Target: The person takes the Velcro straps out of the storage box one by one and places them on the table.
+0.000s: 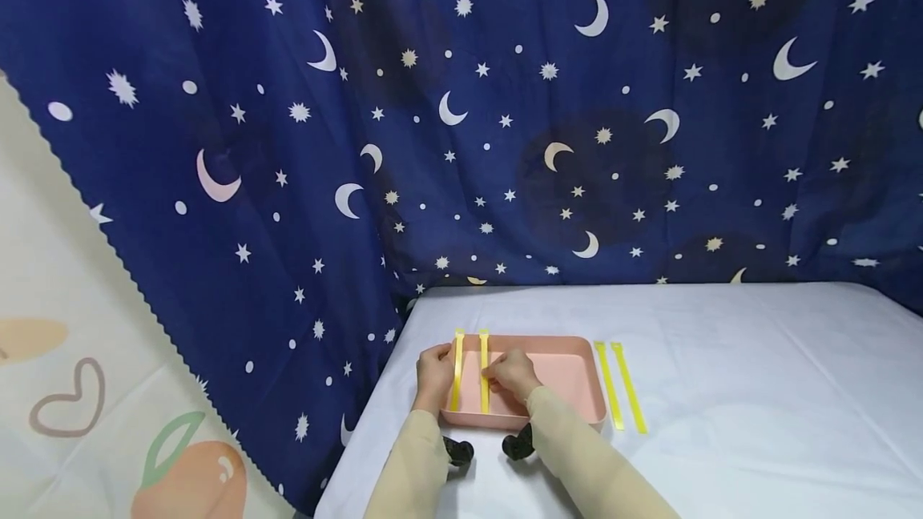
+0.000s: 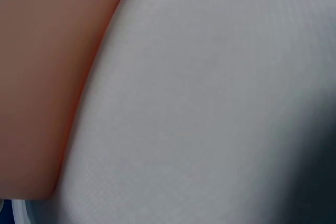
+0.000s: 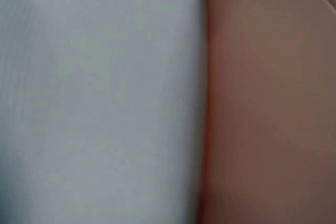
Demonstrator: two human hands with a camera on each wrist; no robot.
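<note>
Lower centre of frame, a yellow strip (image 1: 484, 354) over the pink tray (image 1: 570, 379) is pinched by the right hand (image 1: 515, 375), the left hand (image 1: 434, 377) being set at its left side, grip unclear; placing seems under way, release apparently called for next.

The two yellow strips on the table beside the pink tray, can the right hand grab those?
Probably yes. The two yellow strips lie uncovered on the table, with just the right edge of the pink tray in between. The right hand would likely have to leave the inner strip first.
</note>
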